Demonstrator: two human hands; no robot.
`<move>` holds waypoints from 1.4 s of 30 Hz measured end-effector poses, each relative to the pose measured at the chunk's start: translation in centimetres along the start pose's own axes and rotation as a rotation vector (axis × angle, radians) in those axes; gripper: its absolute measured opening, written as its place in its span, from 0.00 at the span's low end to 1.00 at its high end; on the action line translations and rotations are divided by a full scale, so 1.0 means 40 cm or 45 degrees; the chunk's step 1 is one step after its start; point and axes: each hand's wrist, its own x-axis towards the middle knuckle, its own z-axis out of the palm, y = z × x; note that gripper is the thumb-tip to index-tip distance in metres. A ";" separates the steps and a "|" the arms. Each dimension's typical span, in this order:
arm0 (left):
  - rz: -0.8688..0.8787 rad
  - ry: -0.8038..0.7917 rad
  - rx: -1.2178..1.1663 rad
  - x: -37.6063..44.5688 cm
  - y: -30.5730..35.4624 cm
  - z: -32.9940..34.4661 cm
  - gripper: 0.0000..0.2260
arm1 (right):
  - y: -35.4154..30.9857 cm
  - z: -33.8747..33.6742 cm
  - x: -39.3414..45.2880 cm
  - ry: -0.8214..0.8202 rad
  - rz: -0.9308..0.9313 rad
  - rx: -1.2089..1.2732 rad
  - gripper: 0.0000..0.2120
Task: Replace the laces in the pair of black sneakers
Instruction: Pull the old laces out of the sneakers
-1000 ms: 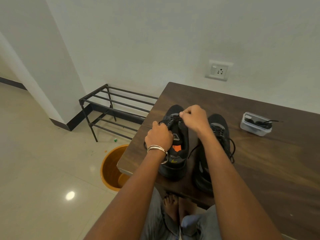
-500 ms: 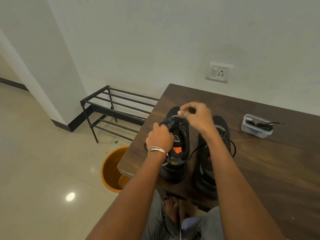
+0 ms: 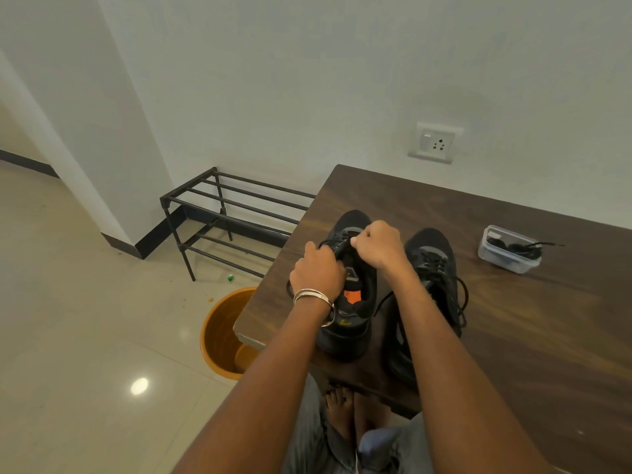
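Both hands pinching lace on left sneaker, right hand lowered since before, left hand unmoved.

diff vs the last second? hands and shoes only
The right hand, lifted half a second ago, came back down onto the laces of the left black sneaker, pinching there. The left hand stayed on that shoe's side. The right black sneaker and the clear plastic container did not move.

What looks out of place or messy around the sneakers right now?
Little on the table: one black lace end trails over the rim of the clear container. On the floor by the orange bucket lie a green scrap and orange bits.
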 end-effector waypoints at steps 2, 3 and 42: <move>0.013 0.000 0.011 -0.002 0.001 -0.003 0.12 | 0.003 -0.002 -0.001 -0.028 0.115 0.189 0.08; 0.021 0.001 0.016 -0.002 0.002 -0.004 0.12 | 0.003 -0.001 -0.002 -0.039 0.165 0.279 0.08; 0.254 0.072 -0.131 0.104 0.054 0.028 0.10 | 0.047 -0.060 -0.057 -0.360 0.219 0.126 0.13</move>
